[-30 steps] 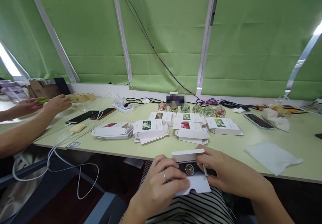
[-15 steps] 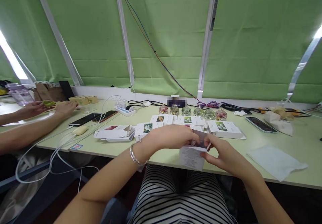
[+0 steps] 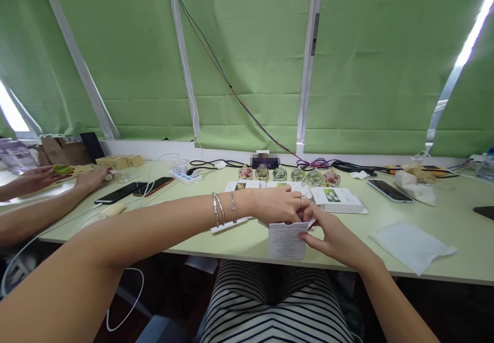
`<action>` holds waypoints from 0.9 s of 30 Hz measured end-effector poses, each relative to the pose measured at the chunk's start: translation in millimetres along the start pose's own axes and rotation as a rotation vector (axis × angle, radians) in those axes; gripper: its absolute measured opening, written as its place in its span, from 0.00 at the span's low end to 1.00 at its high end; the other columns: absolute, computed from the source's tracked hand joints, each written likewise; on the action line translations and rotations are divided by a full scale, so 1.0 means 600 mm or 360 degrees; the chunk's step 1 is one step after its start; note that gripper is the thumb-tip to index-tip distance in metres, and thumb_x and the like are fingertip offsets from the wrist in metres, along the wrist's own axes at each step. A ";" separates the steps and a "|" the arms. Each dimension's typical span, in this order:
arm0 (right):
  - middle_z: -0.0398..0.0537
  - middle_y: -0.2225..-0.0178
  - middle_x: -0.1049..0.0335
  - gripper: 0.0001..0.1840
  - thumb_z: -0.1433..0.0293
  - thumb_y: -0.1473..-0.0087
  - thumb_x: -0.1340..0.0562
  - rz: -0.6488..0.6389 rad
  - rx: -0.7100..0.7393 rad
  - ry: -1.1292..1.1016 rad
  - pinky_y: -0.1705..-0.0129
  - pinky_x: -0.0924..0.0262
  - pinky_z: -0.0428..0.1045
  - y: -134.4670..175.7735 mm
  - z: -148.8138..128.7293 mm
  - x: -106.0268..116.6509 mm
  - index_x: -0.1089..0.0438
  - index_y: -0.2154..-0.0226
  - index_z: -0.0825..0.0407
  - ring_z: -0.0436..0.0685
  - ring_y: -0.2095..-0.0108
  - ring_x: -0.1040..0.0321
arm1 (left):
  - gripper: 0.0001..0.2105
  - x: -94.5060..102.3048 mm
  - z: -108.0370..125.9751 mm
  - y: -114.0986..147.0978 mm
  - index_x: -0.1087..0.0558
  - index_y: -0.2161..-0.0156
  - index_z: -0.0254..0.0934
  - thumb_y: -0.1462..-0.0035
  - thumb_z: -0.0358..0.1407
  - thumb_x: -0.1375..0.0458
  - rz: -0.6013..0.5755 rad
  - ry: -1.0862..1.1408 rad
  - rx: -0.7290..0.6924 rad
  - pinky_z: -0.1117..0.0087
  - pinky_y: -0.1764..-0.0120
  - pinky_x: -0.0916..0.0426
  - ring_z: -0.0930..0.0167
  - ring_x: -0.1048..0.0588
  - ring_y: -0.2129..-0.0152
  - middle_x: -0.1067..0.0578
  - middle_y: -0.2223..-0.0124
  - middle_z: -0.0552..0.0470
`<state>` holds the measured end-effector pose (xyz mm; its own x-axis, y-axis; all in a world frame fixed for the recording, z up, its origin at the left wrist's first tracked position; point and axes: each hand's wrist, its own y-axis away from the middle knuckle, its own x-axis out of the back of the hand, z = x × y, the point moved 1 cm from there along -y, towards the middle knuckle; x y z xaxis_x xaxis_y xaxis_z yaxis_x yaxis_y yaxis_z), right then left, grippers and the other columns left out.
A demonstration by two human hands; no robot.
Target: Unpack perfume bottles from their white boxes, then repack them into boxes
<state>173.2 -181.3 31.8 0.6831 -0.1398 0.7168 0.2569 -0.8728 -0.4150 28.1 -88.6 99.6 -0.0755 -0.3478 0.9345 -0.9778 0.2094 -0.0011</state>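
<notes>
A white carton (image 3: 286,244) with small print on its front stands at the table's near edge, its top end towards my hands. My right hand (image 3: 328,234) pinches its right upper edge between thumb and fingers. Over the carton's top, my left hand (image 3: 278,203) has its fingers curled down, the tips hidden behind the rim, so what they grip is not visible. Just beyond lie flat white cartons with flower pictures, one on the right (image 3: 335,199) and one on the left (image 3: 242,185). Behind them stands a row of several round glass bottles, including a pink one (image 3: 245,172).
A white tissue (image 3: 412,245) and a phone (image 3: 389,191) lie on the right. On the left are two phones, a power strip (image 3: 185,176), cables and small yellow boxes (image 3: 119,162). Another person's hands (image 3: 90,178) work at the far left. Black cables run along the back.
My left forearm has swung up and now lies more level across the table, covering cartons on the left. Its fingers have shifted down at the carton's top. The right hand still holds the carton.
</notes>
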 end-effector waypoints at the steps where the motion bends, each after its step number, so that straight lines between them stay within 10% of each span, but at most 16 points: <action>1: 0.43 0.66 0.37 0.08 0.71 0.49 0.43 -0.0002 0.0000 -0.0013 0.62 0.40 0.50 -0.001 0.001 -0.001 0.45 0.67 0.48 0.54 0.65 0.37 | 0.11 0.001 -0.001 0.000 0.27 0.72 0.49 0.55 0.26 0.39 -0.0012 0.0023 0.0004 0.65 0.64 0.41 0.65 0.34 0.64 0.30 0.63 0.50; 18: 0.41 0.65 0.37 0.08 0.70 0.48 0.42 -0.0001 -0.0069 -0.0061 0.62 0.40 0.50 -0.005 0.014 -0.004 0.45 0.67 0.47 0.52 0.65 0.36 | 0.09 0.023 -0.005 -0.002 0.27 0.64 0.43 0.46 0.26 0.44 -0.0230 -0.0118 -0.0090 0.67 0.63 0.46 0.68 0.33 0.61 0.27 0.62 0.51; 27: 0.42 0.66 0.37 0.09 0.69 0.48 0.42 -0.0009 -0.0073 -0.0045 0.64 0.40 0.49 -0.006 0.010 -0.001 0.46 0.67 0.48 0.53 0.66 0.35 | 0.11 0.045 -0.005 0.018 0.26 0.72 0.37 0.51 0.21 0.46 -0.0177 0.0320 0.0273 0.71 0.64 0.42 0.75 0.31 0.78 0.24 0.76 0.56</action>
<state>176.0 -175.3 29.6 0.7009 -0.1218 0.7027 0.2297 -0.8943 -0.3841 16.0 -92.9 125.6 0.0574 -0.1681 0.9841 -0.9980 0.0167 0.0610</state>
